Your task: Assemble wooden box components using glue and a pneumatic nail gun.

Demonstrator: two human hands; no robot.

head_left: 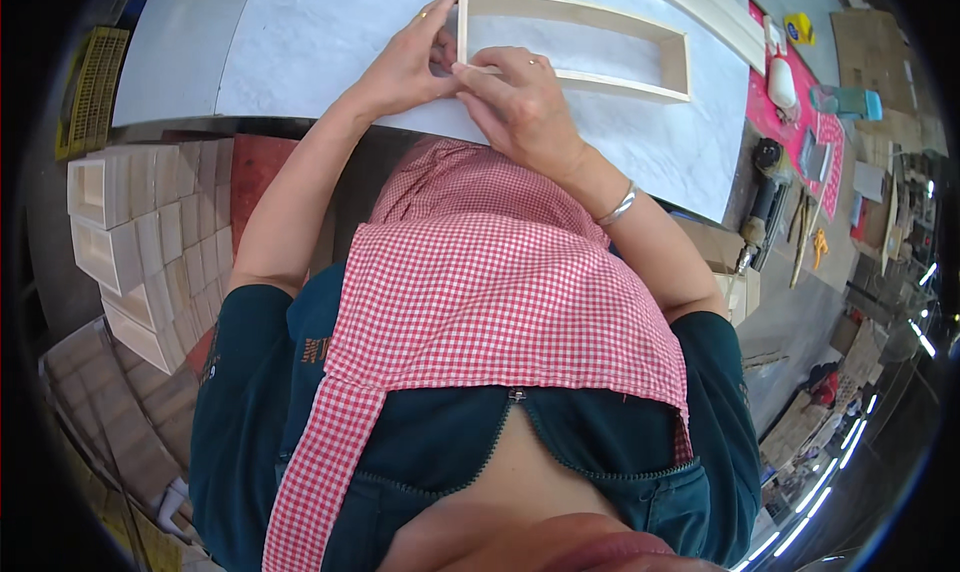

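A long, shallow rectangular frame of pale wood [676,67] lies on the white marbled tabletop [310,37], which shows through its open middle. My left hand [408,70] spans the frame's left end, fingers toward the far corner and thumb near the close one. At the near left corner, my right hand [525,107] has its thumb and fingers bent onto the wood. Its fingertips meet the left thumb there, and whether anything small lies between them is hidden. A silver bangle circles my right wrist.
Stacked pale wooden boxes [150,222] stand at left, below a yellow crate [92,92]. Long pale boards [710,17] lie along the table's far right. Beyond them, a pink cloth [765,112] carries a white bottle [783,84], near a teal-lidded container [848,102].
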